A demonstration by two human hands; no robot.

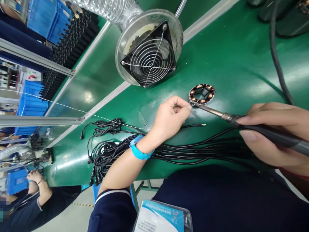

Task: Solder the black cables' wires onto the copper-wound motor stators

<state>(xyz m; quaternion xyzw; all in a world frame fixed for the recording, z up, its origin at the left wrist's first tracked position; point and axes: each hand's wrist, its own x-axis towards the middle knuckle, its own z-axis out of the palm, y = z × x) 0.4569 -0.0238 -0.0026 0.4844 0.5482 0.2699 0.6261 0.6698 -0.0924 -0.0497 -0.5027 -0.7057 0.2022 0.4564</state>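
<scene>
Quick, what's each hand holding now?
Left hand: pinched closed beside the round copper-wound ring; anything held can't be told.
Right hand: closed, holding the black-handled metal soldering iron.

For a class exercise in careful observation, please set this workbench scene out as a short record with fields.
Left hand: thumb and forefinger pinched beside the copper-wound ring; what they grip is too small to tell
Right hand: holds a soldering iron, tip at the ring's edge
Surface: green bench
Left wrist: blue wristband
Under left forearm: black cables, partly coiled
Beyond left hand: fan with wire guard, at a silver hose
</scene>
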